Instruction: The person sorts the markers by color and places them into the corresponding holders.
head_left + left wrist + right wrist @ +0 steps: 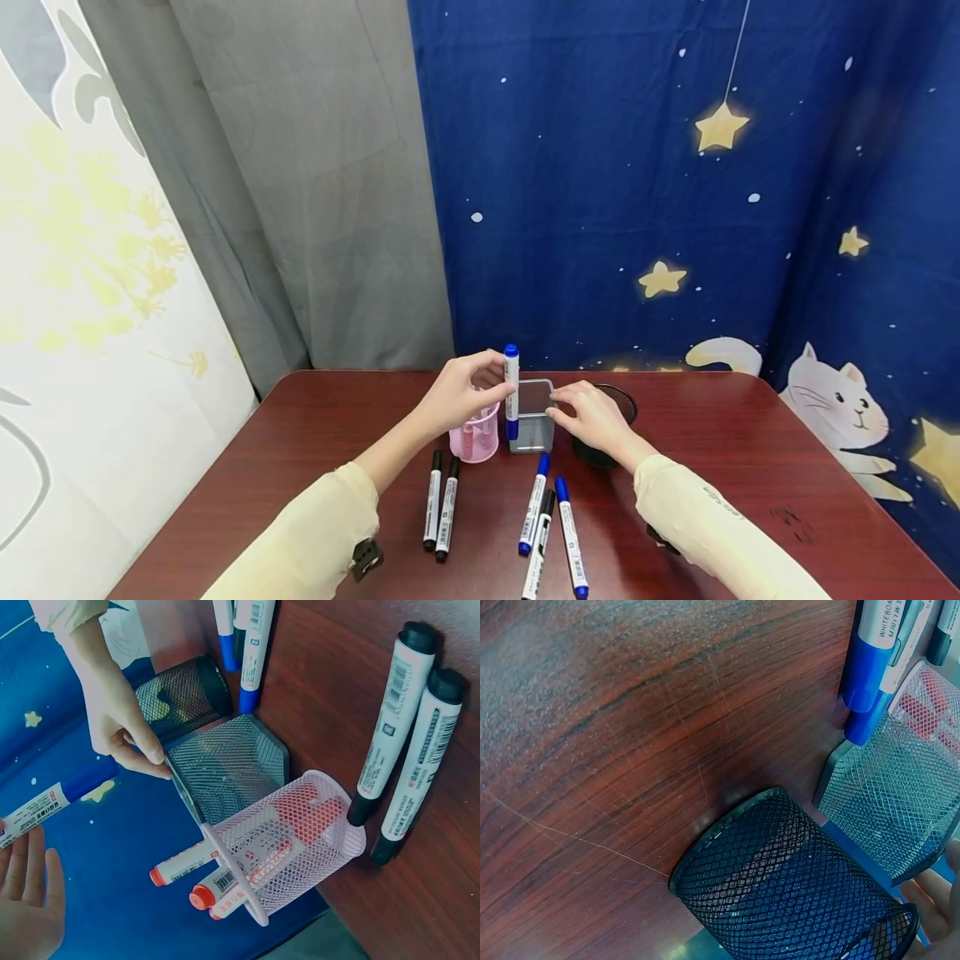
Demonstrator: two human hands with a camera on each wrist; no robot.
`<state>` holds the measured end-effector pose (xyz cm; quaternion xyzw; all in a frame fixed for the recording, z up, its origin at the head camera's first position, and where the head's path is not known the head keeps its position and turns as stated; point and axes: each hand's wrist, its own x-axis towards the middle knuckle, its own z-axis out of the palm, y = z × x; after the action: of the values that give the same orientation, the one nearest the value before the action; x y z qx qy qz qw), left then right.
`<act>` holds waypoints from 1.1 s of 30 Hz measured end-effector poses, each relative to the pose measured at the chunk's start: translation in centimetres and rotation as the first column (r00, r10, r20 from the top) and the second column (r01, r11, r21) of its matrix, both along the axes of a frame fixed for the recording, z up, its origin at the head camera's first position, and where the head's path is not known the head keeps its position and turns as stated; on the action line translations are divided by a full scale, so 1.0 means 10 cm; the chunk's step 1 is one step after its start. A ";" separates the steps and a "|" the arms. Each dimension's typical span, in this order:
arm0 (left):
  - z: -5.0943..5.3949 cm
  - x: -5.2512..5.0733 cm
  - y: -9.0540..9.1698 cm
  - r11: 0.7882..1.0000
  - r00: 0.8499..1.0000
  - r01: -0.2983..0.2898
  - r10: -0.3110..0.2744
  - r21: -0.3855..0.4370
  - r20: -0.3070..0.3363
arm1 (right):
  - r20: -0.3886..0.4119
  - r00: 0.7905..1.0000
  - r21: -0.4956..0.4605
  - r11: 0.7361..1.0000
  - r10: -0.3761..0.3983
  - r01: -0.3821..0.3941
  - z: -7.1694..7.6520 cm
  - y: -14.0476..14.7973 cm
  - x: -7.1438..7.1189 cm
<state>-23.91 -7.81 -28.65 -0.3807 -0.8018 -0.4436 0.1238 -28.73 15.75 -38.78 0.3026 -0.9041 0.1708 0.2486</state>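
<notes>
My left hand (465,392) pinches a blue whiteboard marker (512,390) between thumb and fingers. The marker stands upright over the grey mesh pen holder (532,437), its lower blue end in front of the holder in the head view. With its fingertips my right hand (596,417) touches the holder's right rim; the left wrist view shows thumb and fingers at that rim. Beneath my left hand stands a pink mesh pen cup (300,847) with red markers (202,896) in it. A black mesh pen cup (787,885) is partly hidden behind my right hand.
Two black markers (447,510) lie side by side on the left of the brown table (300,467). Nearer the middle lie two blue markers (572,537) and a black one (537,550). A blue starry curtain (570,208) hangs behind the table.
</notes>
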 end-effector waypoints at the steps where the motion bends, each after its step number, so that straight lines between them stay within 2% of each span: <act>1: 0.01 -0.02 0.01 1.000 1.000 -0.004 0.004 -0.002 0.000 | -0.001 1.000 0.000 1.000 0.001 -0.001 0.00 0.00 0.00; 11: 0.07 -0.21 0.10 0.999 0.999 -0.040 0.040 0.005 0.020 | -0.027 1.000 0.002 1.000 0.015 -0.015 0.01 0.00 0.00; 20: 0.08 -0.36 0.16 0.996 0.994 -0.087 0.085 0.025 0.069 | -0.029 1.000 0.000 1.000 0.010 -0.010 0.01 0.00 -0.01; 33: -0.01 -0.54 0.26 0.985 0.977 -0.173 0.170 0.010 0.125 | 0.017 1.000 0.012 1.000 -0.010 0.010 0.00 -0.01 0.00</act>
<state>-29.27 -5.23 -28.77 -0.2806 -0.8332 -0.4622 0.1158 -28.74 15.68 -38.81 0.2982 -0.9087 0.1668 0.2397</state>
